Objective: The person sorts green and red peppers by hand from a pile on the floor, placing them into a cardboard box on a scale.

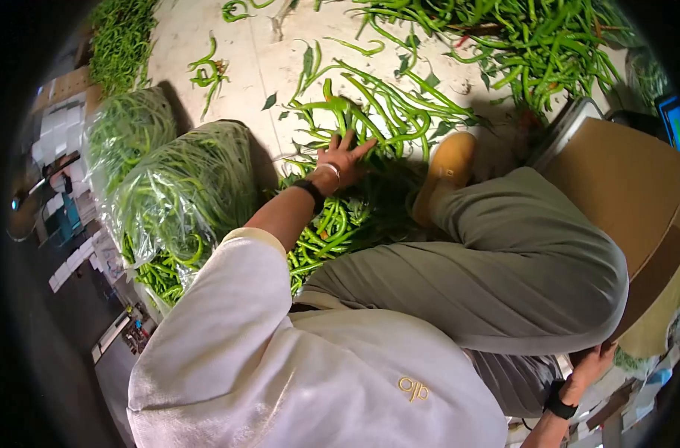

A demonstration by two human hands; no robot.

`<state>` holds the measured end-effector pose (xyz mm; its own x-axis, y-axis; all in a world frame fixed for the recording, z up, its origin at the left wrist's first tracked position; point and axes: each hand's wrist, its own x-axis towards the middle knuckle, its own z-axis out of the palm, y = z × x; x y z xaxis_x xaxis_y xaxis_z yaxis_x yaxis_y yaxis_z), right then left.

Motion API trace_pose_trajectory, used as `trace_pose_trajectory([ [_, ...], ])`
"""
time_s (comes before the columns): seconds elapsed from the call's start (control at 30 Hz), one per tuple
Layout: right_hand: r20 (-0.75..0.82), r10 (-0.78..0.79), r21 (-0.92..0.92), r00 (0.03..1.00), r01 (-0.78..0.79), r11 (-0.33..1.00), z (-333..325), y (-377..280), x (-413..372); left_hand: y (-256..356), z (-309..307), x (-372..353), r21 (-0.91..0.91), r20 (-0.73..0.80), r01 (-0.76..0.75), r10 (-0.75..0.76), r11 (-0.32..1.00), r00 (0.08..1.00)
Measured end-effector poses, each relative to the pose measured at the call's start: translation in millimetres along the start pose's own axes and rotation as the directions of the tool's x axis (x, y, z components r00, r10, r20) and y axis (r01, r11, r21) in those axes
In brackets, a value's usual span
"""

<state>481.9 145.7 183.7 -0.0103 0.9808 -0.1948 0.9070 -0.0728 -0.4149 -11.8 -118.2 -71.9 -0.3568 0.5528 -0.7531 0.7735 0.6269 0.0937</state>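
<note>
A person in a white shirt (303,373) and gray trousers (489,276) spans the frame's lower half. Bagged green peppers (191,183) bulge at left; loose peppers (549,45) cover upper right and center, where the spread, unclenched left hand (340,160) touches them. The right hand (594,364), lower right beside the knee, has an unclear grip.

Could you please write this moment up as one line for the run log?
left hand: spread on green peppers | right hand: by bent knee, grip unclear | nearby: filled plastic bags, cardboard box

Long green peppers (345,107), loosely scattered
</note>
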Motion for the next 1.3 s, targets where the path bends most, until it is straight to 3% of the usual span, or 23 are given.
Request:
trace_pose_trajectory([
  [0.07, 0.004, -0.013, 0.055, 1.0, 0.012, 0.998, -1, 7, 1, -12, 3, -15, -0.033, 0.044, 0.031, -0.03, 0.999, 0.999],
  [0.1, -0.031, -0.044, -0.165, 0.999, 0.038, 0.986, -2, 7, 1, -14, 1, -20, -0.069, 0.091, 0.042, -0.035, 0.997, 0.995],
  [0.13, -0.03, -0.051, -0.161, 0.998, 0.045, 0.986, -3, 8, 3, -11, -4, -19, -0.072, 0.086, 0.047, -0.041, 0.996, 0.995],
  [0.2, 0.046, -0.01, -0.198, 0.999, 0.019, 0.98, -5, -2, 3, 1, -18, -12, -0.032, -0.141, 0.058, -0.062, 0.998, 0.988],
  [0.27, 0.091, 0.019, -0.206, 0.996, 0.0, 0.979, -3, -19, -2, 19, -27, 10, -0.064, -0.497, -0.156, 0.105, 0.986, 0.862],
  [0.3, 0.04, 0.036, -0.27, 0.999, -0.024, 0.962, -1, -24, -6, 35, -45, 20, -0.13, -0.454, -0.219, 0.139, 0.967, 0.88],
  [0.33, 0.012, 0.04, -0.297, 0.999, -0.035, 0.954, -1, -28, -7, 46, -50, 37, -0.139, -0.514, -0.286, 0.178, 0.948, 0.839],
  [0.37, -0.015, 0.044, -0.322, 0.999, -0.046, 0.946, 0, -31, -7, 52, -48, 62, -0.033, -0.557, -0.323, 0.251, 0.946, 0.792],
  [0.47, 0.044, 0.065, -0.308, 0.997, -0.048, 0.95, -3, -31, -4, 68, -53, 112, 0.042, -0.559, -0.075, 0.086, 0.996, 0.825],
  [0.57, -0.035, 0.091, -0.38, 0.995, -0.097, 0.92, -2, -15, -3, 69, -49, 130, 0.125, -0.444, -0.011, 0.065, 0.992, 0.894],
  [0.6, -0.045, 0.106, -0.386, 0.993, -0.115, 0.915, -2, -5, -2, 68, -49, 132, 0.212, -0.402, -0.017, 0.103, 0.977, 0.91],
  [0.67, -0.075, 0.011, -0.265, 0.997, -0.031, 0.964, -3, 13, 1, 60, -47, 131, 0.231, -0.407, -0.057, 0.15, 0.971, 0.901],
  [0.73, -0.106, -0.051, -0.295, 0.993, 0.017, 0.955, -2, 16, 1, 53, -59, 116, 0.242, -0.409, -0.04, 0.139, 0.969, 0.902],
  [0.8, 0.044, -0.055, -0.091, 0.997, 0.059, 0.994, -3, 7, 6, 39, -75, 103, 0.215, -0.376, -0.052, 0.132, 0.975, 0.917],
  [0.83, -0.058, -0.082, -0.116, 0.995, 0.074, 0.99, 4, -7, 0, 29, -81, 97, 0.139, -0.355, -0.132, 0.174, 0.981, 0.919],
  [0.93, -0.045, -0.075, -0.064, 0.996, 0.072, 0.995, 6, -11, 0, -5, -90, 81, -0.088, -0.41, -0.391, 0.325, 0.916, 0.852],
  [1.0, -0.029, -0.092, -0.029, 0.995, 0.091, 0.995, 6, -13, -1, -31, -95, 69, -0.169, -0.368, -0.401, 0.32, 0.9, 0.873],
  [1.03, -0.016, -0.111, -0.013, 0.994, 0.111, 0.994, 7, -14, 0, -44, -93, 64, -0.584, -0.295, -0.438, 0.324, 0.684, 0.899],
  [1.07, -0.015, -0.113, -0.009, 0.993, 0.113, 0.994, 7, -15, 1, -55, -90, 61, -0.878, -0.227, -0.351, 0.361, 0.326, 0.904],
  [1.1, -0.022, -0.119, -0.001, 0.993, 0.119, 0.993, 8, -15, 2, -52, -110, 37, -0.854, -0.269, -0.369, 0.297, 0.368, 0.916],
  [1.13, -0.028, -0.124, 0.007, 0.992, 0.124, 0.992, 8, -15, 1, -58, -116, 29, -0.916, -0.324, -0.36, 0.202, 0.176, 0.924],
  [1.2, -0.015, -0.129, -0.018, 0.991, 0.129, 0.991, 5, -13, 1, -59, -136, 11, -0.878, -0.437, -0.357, 0.229, -0.318, 0.87],
  [1.3, -0.014, -0.143, -0.012, 0.99, 0.143, 0.99, 8, -28, 1, -24, -178, -21, -0.728, -0.593, -0.391, 0.232, -0.563, 0.771],
])
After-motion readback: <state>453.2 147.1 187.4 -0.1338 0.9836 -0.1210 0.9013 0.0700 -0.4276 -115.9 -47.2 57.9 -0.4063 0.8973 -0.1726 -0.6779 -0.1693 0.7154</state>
